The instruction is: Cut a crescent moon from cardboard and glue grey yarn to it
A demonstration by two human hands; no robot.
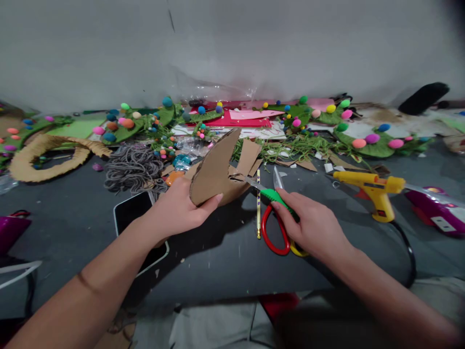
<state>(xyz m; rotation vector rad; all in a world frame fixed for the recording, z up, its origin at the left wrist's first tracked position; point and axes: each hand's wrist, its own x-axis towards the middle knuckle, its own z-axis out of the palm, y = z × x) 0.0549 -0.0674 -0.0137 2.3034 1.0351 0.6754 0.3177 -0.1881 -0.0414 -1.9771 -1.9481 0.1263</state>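
Your left hand grasps a curved, pointed cardboard piece, thumb on the near face and the fingers mostly hidden behind it. The cardboard piece is raised over the middle of the desk, its point angled up toward the far edge, and a ragged cut shows on its right side. Your right hand is closed around a green-handled cutter, with the blade pointing left and its tip at that ragged cut; whether it is in the cardboard or just against it, you cannot tell.

Scissors with one red and one yellow loop lie beneath the cutter and your right hand, blades toward the far edge. Just left of them lies a patterned pencil. A phone lies partly under your left forearm, and beyond it sits a heap of gray cord. Toward the left edge of the desk is a tan ring with a rough rim. Toward the right edge are a yellow glue gun and, beside it, a purple power strip. Along the far edge run green leafy pieces with colored balls, and red and pink sheets.
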